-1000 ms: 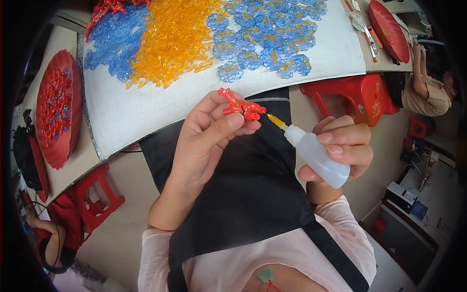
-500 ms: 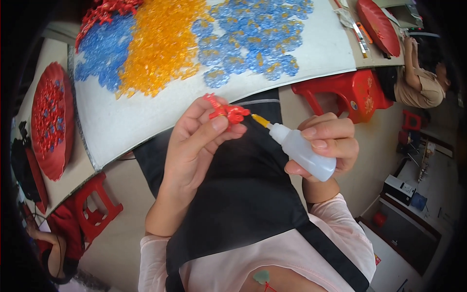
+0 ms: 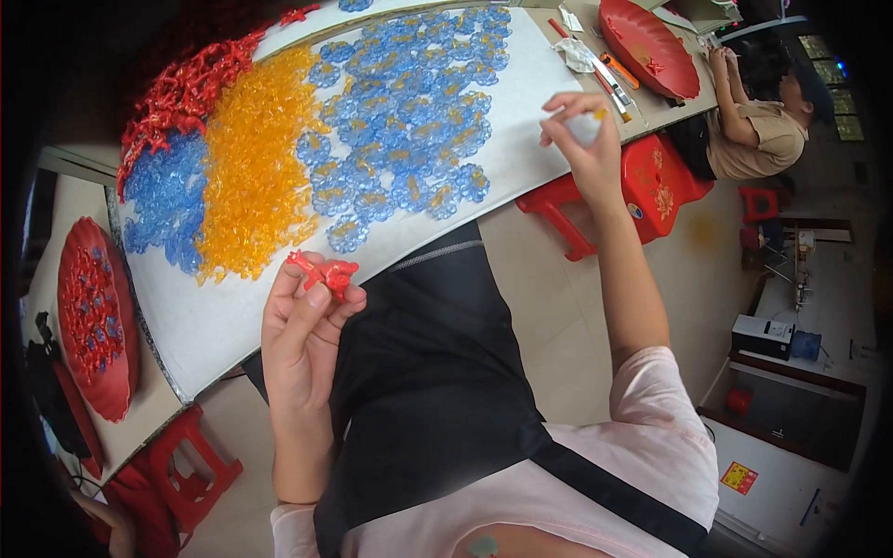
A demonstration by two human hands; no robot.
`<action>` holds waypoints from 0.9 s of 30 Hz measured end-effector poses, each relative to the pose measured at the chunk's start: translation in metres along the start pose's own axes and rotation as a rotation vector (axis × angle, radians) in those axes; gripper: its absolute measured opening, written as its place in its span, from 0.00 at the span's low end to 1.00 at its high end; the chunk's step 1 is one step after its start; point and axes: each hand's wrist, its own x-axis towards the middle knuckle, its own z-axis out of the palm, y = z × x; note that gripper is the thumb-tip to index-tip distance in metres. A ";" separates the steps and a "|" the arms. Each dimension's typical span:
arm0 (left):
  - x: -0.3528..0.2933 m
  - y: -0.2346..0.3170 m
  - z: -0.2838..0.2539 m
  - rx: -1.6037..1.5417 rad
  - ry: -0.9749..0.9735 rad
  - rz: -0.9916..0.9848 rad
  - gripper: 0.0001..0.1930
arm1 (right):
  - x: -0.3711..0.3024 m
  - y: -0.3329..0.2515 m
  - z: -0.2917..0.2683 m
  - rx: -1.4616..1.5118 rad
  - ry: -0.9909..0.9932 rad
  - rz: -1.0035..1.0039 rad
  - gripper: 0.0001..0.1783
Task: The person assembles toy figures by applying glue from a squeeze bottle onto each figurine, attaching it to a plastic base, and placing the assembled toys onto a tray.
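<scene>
The left hand (image 3: 302,325) pinches a red figurine (image 3: 326,276) between its fingers, at the near edge of the surface (image 3: 526,107). The right hand (image 3: 597,153) curls its fingers round a pale bottle (image 3: 584,128), contents unclear. The left plate (image 3: 113,402) holds red and blue pieces (image 3: 93,321). Bare white separates the blue flowers (image 3: 409,116) from the right hand.

One red figure (image 3: 326,274) is in the left hand (image 3: 305,339), one bottle (image 3: 584,130) in the right hand (image 3: 598,153). Toward the left edge of the white sheet (image 3: 526,112) lie three heaps: one red heap (image 3: 186,84), one blue heap (image 3: 167,195), one amber heap (image 3: 256,167). The blue flower shapes (image 3: 405,121) overlap, too many to count. Two scalloped red plates (image 3: 115,398), one past each side edge, one orange cutter (image 3: 618,72) and three red stools (image 3: 659,181) show.
</scene>
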 end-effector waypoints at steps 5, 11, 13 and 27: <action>-0.002 0.002 0.006 0.042 0.014 0.011 0.12 | 0.082 0.047 -0.022 -0.439 -0.078 -0.151 0.09; 0.003 -0.001 0.006 0.056 0.059 -0.005 0.12 | 0.146 0.082 -0.022 -0.743 -0.070 -0.069 0.17; 0.004 -0.002 0.005 0.061 0.073 -0.005 0.12 | 0.155 0.085 -0.016 -0.782 -0.115 -0.065 0.17; 0.001 -0.005 0.013 0.105 0.108 0.004 0.14 | 0.021 0.020 -0.040 -0.863 -0.249 -0.163 0.22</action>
